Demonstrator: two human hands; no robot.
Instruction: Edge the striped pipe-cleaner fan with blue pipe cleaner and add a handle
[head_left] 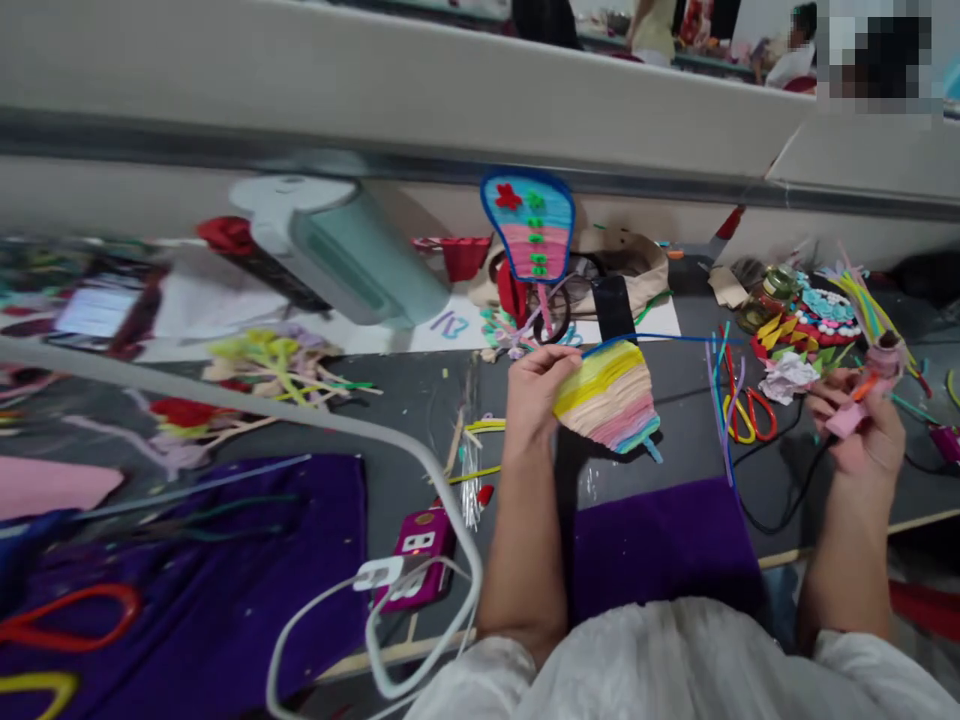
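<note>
My left hand (536, 390) pinches the upper left edge of a fan-shaped panel of striped pipe cleaners (606, 400), running from yellow through cream and pink to blue. Along its top edge lies a dark blue pipe cleaner (694, 338) whose loose end reaches out to the right. Over at the right, my right hand (874, 430) is wrapped round a pink glue gun (851, 412) with an orange trigger; the fingers partly cover it. A black cord (787, 515) loops on the table beside that hand. A finished-looking blue and pink fan (529, 225) with a red flower stands behind the panel.
Red and yellow scissors (750, 415) lie between my hands. A purple power strip (420, 555) and white cable (442, 465) sit left of my left arm. Purple cloth (660, 545) covers the near edge. Behind stand a pale green jug (367, 255) and a low partition (375, 90).
</note>
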